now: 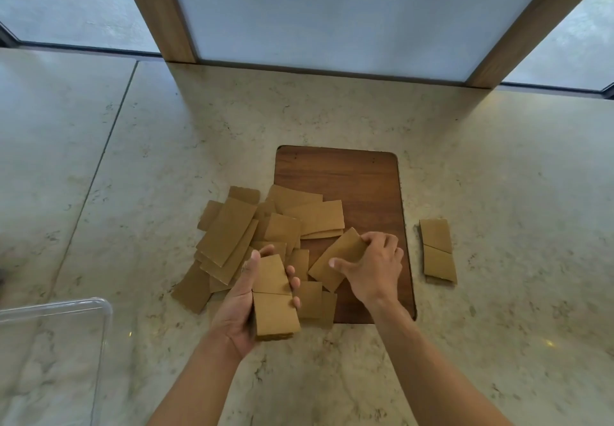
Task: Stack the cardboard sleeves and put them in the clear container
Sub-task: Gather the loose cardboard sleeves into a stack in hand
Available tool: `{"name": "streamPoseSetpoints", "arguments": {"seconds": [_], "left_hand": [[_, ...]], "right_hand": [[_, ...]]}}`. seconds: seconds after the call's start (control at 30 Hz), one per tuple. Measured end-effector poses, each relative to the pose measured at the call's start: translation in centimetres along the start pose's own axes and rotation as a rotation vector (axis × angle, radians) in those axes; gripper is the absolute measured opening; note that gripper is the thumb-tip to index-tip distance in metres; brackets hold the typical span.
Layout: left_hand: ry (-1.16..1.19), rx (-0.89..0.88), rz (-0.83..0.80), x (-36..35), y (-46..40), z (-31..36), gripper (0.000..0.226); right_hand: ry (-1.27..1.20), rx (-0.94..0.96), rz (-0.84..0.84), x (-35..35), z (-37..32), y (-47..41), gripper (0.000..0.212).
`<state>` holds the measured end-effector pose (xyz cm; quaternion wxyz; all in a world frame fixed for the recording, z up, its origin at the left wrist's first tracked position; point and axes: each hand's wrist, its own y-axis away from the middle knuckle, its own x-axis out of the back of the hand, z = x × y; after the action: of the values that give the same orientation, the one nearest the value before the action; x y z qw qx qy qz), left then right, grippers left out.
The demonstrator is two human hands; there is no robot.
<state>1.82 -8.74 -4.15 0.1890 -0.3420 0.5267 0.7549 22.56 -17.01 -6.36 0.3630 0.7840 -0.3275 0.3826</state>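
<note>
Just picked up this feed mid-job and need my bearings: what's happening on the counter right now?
A person is gathering cardboard sleeves. The left hand grips a neat stack of sleeves, while the right hand pinches a single sleeve from the loose pile spread over the counter and the wooden board. Another small stack sits right of the board. The clear container at the lower left appears to hold nothing yet.

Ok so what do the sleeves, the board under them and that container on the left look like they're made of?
The sleeves look like plain brown cardboard: matte, flat, with creased folds. The board looks like dark wood with a smooth finish, since grain streaks run across it. The container seems to be clear plastic: the counter shows through it and its rim glints. The counter looks like pale polished stone, veined and speckled.
</note>
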Motion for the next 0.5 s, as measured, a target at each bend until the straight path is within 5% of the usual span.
{"name": "streamPoseSetpoints", "arguments": {"seconds": [0.13, 0.2, 0.33, 0.43, 0.5], "left_hand": [[-0.03, -0.019, -0.006, -0.6, 0.0, 0.4, 0.032], [-0.116, -0.053, 0.019, -1.1, 0.1, 0.7, 0.033], [-0.235, -0.036, 0.028, -2.0, 0.3, 0.8, 0.043], [-0.375, 0.009, -0.026, -2.0, 0.9, 1.0, 0.055], [-0.479, 0.03, -0.055, -1.9, 1.5, 1.2, 0.054]], "right_hand": [[-0.694, -0.185, -0.011, 2.8, 0.3, -0.9, 0.039], [-0.844, -0.161, -0.066, 4.1, 0.1, -0.2, 0.032], [-0.896, 0.088, -0.476, 5.4, -1.4, 2.0, 0.041], [-0.625, 0.268, -0.824, 6.0, -3.7, 2.6, 0.057], [-0.376, 0.414, -0.894, 6.2, -5.4, 2.4, 0.06]]}}
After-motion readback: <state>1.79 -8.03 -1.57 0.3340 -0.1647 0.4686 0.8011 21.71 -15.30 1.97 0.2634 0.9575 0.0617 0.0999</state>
